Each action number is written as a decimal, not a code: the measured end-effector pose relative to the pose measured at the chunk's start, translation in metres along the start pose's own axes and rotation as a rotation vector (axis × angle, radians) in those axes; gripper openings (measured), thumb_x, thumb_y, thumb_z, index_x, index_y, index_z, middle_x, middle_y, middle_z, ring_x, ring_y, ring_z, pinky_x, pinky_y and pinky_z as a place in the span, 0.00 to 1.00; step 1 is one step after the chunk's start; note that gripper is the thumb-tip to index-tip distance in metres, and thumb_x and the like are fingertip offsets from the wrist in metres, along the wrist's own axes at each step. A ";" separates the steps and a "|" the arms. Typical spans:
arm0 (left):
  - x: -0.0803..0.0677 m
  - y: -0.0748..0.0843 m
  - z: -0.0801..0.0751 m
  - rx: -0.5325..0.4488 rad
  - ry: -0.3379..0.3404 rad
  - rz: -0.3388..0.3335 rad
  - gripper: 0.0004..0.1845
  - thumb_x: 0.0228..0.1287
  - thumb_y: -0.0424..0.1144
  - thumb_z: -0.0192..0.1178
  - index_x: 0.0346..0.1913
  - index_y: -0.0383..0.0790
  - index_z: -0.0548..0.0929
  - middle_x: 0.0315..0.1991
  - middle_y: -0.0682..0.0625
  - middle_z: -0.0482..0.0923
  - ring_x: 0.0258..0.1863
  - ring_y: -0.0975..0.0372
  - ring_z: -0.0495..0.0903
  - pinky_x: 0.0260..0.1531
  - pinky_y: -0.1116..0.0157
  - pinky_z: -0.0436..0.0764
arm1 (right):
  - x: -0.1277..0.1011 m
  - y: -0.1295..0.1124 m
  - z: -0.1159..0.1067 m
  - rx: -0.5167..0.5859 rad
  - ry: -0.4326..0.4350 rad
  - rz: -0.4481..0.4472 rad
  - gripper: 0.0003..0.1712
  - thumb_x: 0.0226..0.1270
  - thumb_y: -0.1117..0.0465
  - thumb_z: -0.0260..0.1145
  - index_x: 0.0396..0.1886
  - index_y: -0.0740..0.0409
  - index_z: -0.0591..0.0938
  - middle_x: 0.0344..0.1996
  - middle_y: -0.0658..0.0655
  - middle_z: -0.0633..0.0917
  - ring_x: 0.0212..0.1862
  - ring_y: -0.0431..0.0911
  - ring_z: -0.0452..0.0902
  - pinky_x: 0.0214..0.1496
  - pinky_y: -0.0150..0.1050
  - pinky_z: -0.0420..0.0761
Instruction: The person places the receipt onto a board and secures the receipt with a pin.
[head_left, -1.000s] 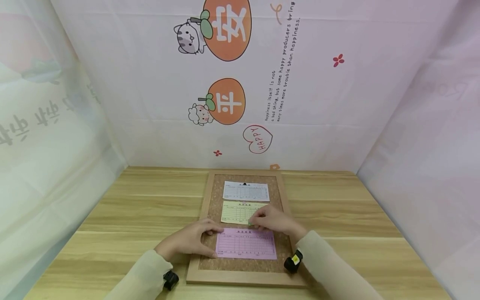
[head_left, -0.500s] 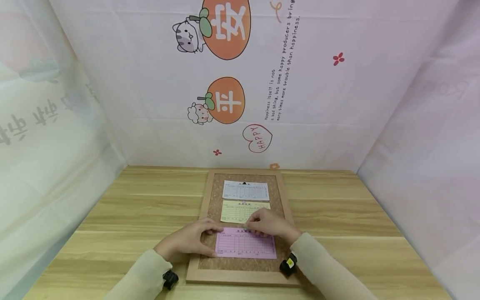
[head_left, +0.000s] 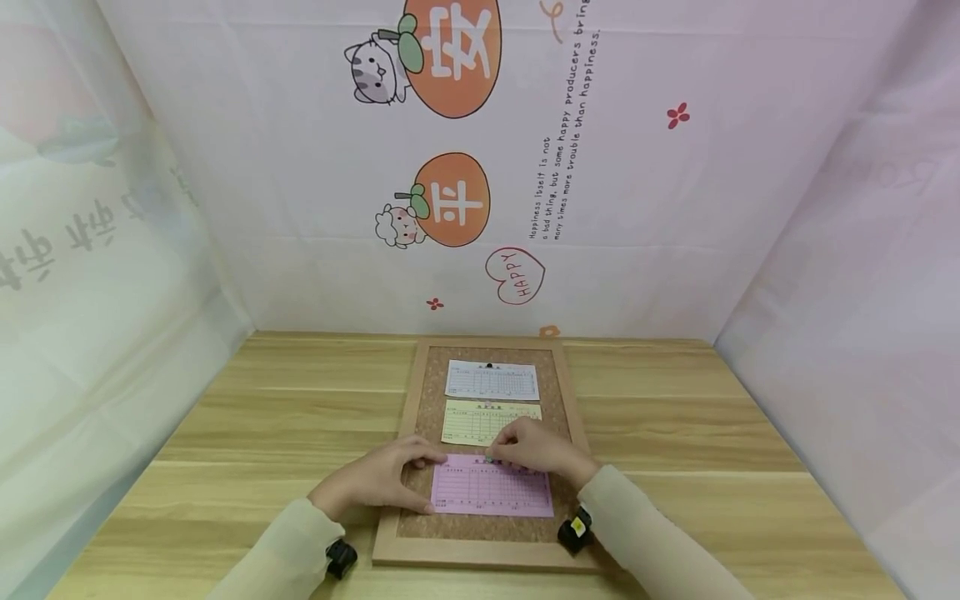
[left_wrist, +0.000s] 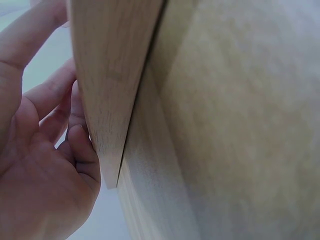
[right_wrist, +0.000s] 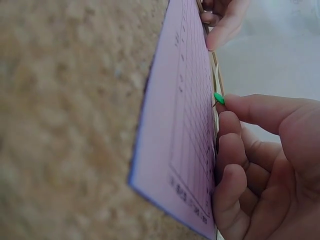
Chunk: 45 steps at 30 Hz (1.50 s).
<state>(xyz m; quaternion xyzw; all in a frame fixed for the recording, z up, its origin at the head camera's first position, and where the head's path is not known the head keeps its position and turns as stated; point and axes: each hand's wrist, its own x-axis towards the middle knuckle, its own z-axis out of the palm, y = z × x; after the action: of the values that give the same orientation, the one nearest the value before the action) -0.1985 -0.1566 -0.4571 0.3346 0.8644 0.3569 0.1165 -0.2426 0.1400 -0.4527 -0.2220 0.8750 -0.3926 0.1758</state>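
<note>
A pink printed form slip [head_left: 491,490] lies on the cork board [head_left: 517,531], nearest the person. My left hand [head_left: 375,477] touches its left side, thumb near the lower corner and fingertips near the upper one. Between thumb and forefinger, my right hand [head_left: 542,450] pinches a green thumbtack [right_wrist: 219,98] at the slip's upper middle. The right wrist view shows part of the tack's thin metal pin; whether its tip is in the cork cannot be seen. The other right fingers lie curled against the paper. In the left wrist view, the left hand [left_wrist: 45,165] is beside the board's wooden frame [left_wrist: 112,65].
Farther up the board are a yellow slip [head_left: 468,425], partly behind the right hand, and a white slip [head_left: 491,383] with a black tack [head_left: 489,365] at its top. The board lies on a wood-grain table [head_left: 300,400]. Printed cloth [head_left: 300,208] walls the back and sides.
My right hand has moved slightly left and toward the person, bringing the green thumbtack from the yellow slip's lower edge to the pink slip's top edge. The left hand has stayed put.
</note>
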 end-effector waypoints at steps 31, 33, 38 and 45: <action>0.000 -0.003 0.001 -0.031 -0.005 -0.009 0.37 0.52 0.51 0.78 0.64 0.42 0.79 0.56 0.56 0.74 0.52 0.63 0.73 0.57 0.63 0.75 | 0.001 -0.001 0.001 0.021 0.017 0.044 0.12 0.71 0.51 0.68 0.30 0.52 0.86 0.19 0.49 0.80 0.20 0.40 0.71 0.19 0.34 0.74; 0.000 -0.003 0.001 -0.029 -0.006 -0.012 0.37 0.52 0.51 0.78 0.64 0.42 0.79 0.57 0.57 0.74 0.52 0.63 0.73 0.57 0.63 0.75 | 0.001 -0.001 0.001 0.018 0.017 0.041 0.12 0.71 0.51 0.68 0.30 0.52 0.86 0.19 0.49 0.80 0.20 0.40 0.72 0.19 0.34 0.74; 0.000 -0.003 0.001 -0.021 -0.006 -0.012 0.37 0.52 0.52 0.78 0.64 0.43 0.79 0.57 0.57 0.74 0.52 0.63 0.73 0.57 0.63 0.75 | 0.002 -0.001 0.000 0.012 0.017 0.053 0.12 0.71 0.50 0.68 0.29 0.51 0.86 0.19 0.49 0.80 0.20 0.40 0.72 0.19 0.35 0.74; 0.000 -0.003 0.001 -0.022 -0.011 -0.010 0.37 0.52 0.52 0.77 0.64 0.42 0.79 0.57 0.57 0.74 0.52 0.63 0.73 0.57 0.63 0.75 | 0.000 -0.003 0.001 0.001 0.019 0.052 0.12 0.70 0.51 0.68 0.30 0.52 0.86 0.19 0.49 0.80 0.20 0.40 0.72 0.18 0.34 0.74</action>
<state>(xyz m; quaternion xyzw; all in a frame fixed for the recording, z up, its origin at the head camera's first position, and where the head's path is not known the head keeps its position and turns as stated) -0.1996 -0.1576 -0.4603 0.3308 0.8615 0.3637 0.1265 -0.2413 0.1378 -0.4511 -0.1952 0.8819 -0.3907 0.1776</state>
